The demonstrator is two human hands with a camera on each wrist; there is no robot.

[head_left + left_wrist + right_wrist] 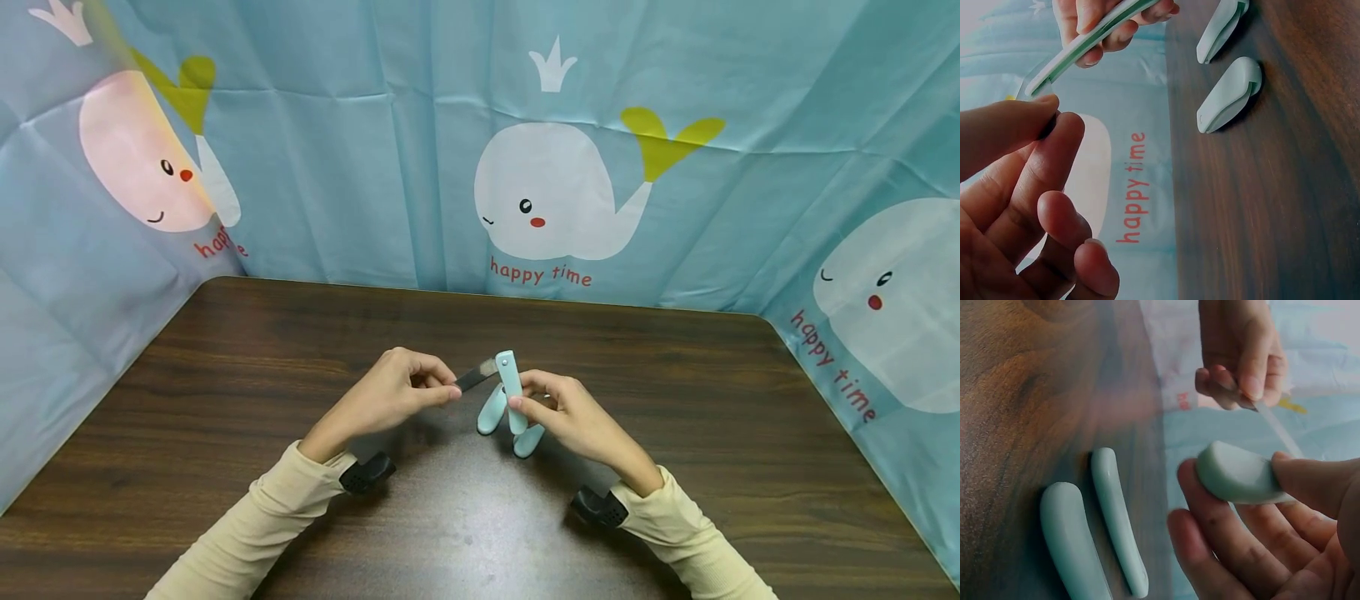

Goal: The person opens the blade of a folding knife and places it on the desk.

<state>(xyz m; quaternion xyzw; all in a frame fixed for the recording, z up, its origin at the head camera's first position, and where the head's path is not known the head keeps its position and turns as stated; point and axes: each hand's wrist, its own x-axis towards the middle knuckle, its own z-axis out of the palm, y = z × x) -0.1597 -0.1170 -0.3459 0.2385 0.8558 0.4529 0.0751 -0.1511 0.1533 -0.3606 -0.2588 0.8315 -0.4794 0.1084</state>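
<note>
A mint-green folding knife [513, 385] is held up above the table with its blade [477, 375] swung out from the handle. My right hand [570, 419] grips the handle between thumb and fingers, its pivot end pointing up. On the other side, my left hand [401, 390] pinches the blade toward its tip with thumb and forefinger; the tip itself is hidden. Two more mint-green folding knives, one on the left [491, 411] and one on the right [528, 442], lie folded on the table beneath the hands. Both also appear in the wrist views.
A dark wood-grain table [315, 321] spreads beneath both arms. Behind it and along its sides hangs a light-blue curtain [322, 183] printed with white whales. Each wrist carries a small black device, the left one [367, 473] and the right one [600, 507].
</note>
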